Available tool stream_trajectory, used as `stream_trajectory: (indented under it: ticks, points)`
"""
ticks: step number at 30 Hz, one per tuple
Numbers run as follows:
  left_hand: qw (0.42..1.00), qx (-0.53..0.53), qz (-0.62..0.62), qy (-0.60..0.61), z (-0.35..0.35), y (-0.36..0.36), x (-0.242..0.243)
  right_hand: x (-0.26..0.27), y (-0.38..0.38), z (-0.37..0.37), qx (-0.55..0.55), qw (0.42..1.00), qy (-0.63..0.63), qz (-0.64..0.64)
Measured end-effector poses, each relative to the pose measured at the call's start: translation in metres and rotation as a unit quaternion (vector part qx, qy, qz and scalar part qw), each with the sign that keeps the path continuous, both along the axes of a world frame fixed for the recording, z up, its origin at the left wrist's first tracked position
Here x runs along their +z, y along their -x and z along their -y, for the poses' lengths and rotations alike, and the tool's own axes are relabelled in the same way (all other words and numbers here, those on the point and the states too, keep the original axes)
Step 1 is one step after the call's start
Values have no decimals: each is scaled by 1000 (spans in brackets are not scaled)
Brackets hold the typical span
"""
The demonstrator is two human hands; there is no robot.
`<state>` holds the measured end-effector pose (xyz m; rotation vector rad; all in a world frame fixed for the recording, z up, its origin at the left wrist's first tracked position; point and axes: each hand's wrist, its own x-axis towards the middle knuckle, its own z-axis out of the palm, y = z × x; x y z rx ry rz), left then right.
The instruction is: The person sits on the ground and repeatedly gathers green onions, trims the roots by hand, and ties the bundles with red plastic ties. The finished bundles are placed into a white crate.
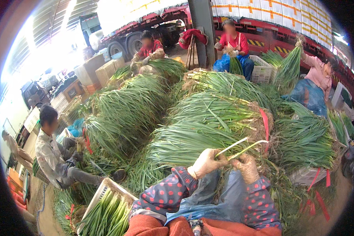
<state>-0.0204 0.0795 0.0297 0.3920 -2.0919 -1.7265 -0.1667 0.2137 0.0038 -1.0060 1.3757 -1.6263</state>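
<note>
My left hand (pixel 208 162), in a pale thin glove, pinches a green garlic stalk (pixel 232 147) whose white end points up and right. Close beside it, my right hand (pixel 247 167), gloved alike, holds a second stalk (pixel 249 149) with a curved white end. The fingertips of both hands nearly meet above my lap, over a blue plastic apron (pixel 218 203). Just beyond the hands lies a large heap of leafy green stalks (pixel 183 144), roots to the right, with a red strap (pixel 265 124) across the root end.
A white plastic crate (pixel 90 203) of cleaned stalks stands at my lower left. More heaps (pixel 129 103) lie ahead and at the right (pixel 306 141). One person (pixel 51 150) sits at left; several others sit farther off by a steel post (pixel 201 38) and loaded red trucks.
</note>
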Motion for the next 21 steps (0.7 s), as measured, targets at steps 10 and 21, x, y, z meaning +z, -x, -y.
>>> stream_trajectory:
  ticks: [10,21]
  points:
    - [990,27,131,-39,39,-44,-40,-39,185,-110,-376,916,-123,-57]
    - [982,-68,152,-88,29,-28,-44,17,64,-30,-130,740,41,-658]
